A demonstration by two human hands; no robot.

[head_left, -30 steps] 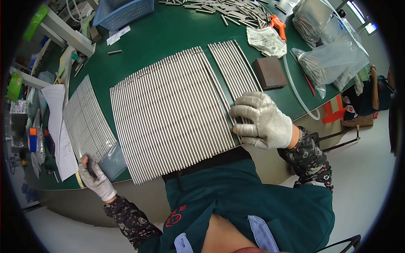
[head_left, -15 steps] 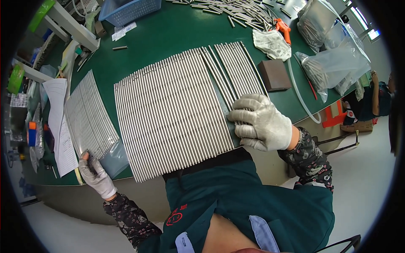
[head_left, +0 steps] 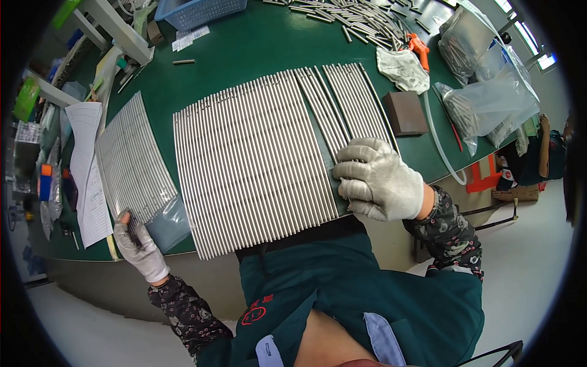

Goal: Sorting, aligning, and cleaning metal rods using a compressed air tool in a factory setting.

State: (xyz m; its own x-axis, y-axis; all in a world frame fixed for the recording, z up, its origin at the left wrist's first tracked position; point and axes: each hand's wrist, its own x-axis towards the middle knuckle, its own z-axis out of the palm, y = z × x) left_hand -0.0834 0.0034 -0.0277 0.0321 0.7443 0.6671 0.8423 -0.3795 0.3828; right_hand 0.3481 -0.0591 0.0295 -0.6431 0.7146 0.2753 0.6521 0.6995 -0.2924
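Note:
A wide row of thin metal rods (head_left: 251, 156) lies side by side on the green table (head_left: 244, 43). My right hand (head_left: 378, 178), in a white glove, rests flat on the near right edge of this row, fingers pressed against the rod ends. A smaller group of rods (head_left: 358, 101) lies just to the right, slightly fanned apart. My left hand (head_left: 139, 244), also gloved, grips the near corner of a clear plastic bag of rods (head_left: 131, 162) at the table's left front edge.
Loose rods (head_left: 348, 15) are piled at the back. A brown block (head_left: 405, 113), a white cloth (head_left: 400, 67), clear plastic bags (head_left: 489, 98), an orange tool (head_left: 419, 46), a blue basket (head_left: 195, 9) and paper sheets (head_left: 85, 165) surround the rows.
The view has shifted slightly; both hands stay where they were, right on the rod row, left on the bag corner.

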